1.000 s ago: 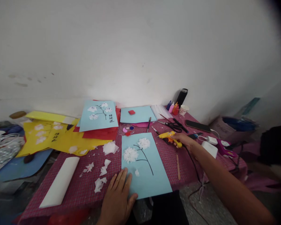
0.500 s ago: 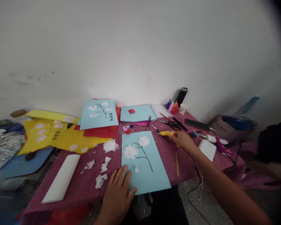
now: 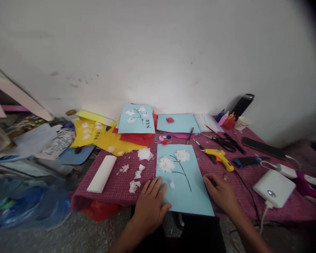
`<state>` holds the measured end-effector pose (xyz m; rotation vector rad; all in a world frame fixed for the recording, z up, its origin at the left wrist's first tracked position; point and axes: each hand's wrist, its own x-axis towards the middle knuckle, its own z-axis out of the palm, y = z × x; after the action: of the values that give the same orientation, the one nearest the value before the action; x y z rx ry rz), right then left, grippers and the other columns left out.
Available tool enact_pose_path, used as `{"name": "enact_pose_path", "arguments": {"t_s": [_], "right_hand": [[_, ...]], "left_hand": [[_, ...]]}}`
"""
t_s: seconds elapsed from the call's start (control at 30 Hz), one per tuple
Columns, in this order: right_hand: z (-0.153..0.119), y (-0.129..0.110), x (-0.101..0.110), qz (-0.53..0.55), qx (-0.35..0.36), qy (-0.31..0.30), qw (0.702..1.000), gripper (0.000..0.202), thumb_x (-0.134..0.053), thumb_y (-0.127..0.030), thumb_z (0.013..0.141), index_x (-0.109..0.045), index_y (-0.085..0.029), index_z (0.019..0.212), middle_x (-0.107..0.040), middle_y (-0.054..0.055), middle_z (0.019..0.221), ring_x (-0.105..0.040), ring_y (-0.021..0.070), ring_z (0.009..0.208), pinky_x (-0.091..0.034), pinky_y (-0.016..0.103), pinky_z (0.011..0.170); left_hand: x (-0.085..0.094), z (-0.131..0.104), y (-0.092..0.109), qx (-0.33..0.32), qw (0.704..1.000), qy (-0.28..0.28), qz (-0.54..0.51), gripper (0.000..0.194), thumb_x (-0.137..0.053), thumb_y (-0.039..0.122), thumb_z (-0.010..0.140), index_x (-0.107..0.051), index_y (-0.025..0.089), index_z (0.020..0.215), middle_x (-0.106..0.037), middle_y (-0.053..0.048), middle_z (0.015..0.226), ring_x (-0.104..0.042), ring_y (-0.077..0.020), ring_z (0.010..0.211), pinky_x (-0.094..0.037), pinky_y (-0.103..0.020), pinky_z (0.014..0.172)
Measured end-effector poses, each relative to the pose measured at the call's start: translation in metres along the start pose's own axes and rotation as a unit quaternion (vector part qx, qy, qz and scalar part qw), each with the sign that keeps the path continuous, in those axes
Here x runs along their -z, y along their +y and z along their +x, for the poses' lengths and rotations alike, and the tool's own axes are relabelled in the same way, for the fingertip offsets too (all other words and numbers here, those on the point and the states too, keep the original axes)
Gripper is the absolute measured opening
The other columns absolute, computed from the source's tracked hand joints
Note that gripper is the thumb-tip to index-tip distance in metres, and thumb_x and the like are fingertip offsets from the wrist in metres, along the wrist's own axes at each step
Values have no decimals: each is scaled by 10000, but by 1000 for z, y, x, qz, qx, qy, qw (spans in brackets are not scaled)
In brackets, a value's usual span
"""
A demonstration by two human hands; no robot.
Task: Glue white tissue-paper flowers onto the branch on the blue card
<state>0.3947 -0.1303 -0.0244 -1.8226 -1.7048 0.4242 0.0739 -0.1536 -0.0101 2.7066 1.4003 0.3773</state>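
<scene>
A light blue sheet [image 3: 192, 200] lies in front of me, with two white paper flowers [image 3: 166, 164], drawn dark stems and a small white scrap [image 3: 172, 184] on it. My left hand [image 3: 152, 202] rests on the sheet's lower left edge, fingers extended and slightly apart, holding nothing. At the sheet's right edge is my right hand [image 3: 221, 191], its thumb side by the paper and its fingers partly curled; whether anything is between them is hidden. The yellow glue gun [image 3: 218, 156] lies on the cloth beyond my right hand, touched by neither hand.
White tissue scraps [image 3: 134, 186] and a paper roll [image 3: 102, 174] lie to the left. Behind are a finished flower picture [image 3: 134, 124], red and yellow sheets [image 3: 116, 140]. Scissors [image 3: 223, 143], paint bottles [image 3: 229, 120], a black flask [image 3: 243, 105], a phone [image 3: 263, 147] and a white box [image 3: 274, 188] stand right.
My right hand has let go of the yellow glue gun and come back to the sheet's right edge. The view has swung left, and my left hand is still on the sheet.
</scene>
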Motion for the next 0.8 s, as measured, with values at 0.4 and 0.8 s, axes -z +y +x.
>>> {"name": "enact_pose_path", "arguments": {"t_s": [0.4,0.8], "right_hand": [[-3,11,-2,-33,0,-21,999,340,-450,-493,926,-673,-239,967,-739,60,981,-677,273,914,-487,376,803],[-4,19,-7,-43,-3,-18,999,361,-444,-515,913,-669,-239,976,-736,71,986,-680,289,903,-497,397,775]], "left_hand": [[15,-34,3,-22,998,41,-52,346,-500,261,934,-582,227,1269,-508,-87,1446,-436,-252,1357,-394,-470,1124],[35,-38,-76,183,975,107,-61,669,-590,239,846,-348,223,1470,-500,-119,1401,-495,-273,1283,-455,-464,1055]]}}
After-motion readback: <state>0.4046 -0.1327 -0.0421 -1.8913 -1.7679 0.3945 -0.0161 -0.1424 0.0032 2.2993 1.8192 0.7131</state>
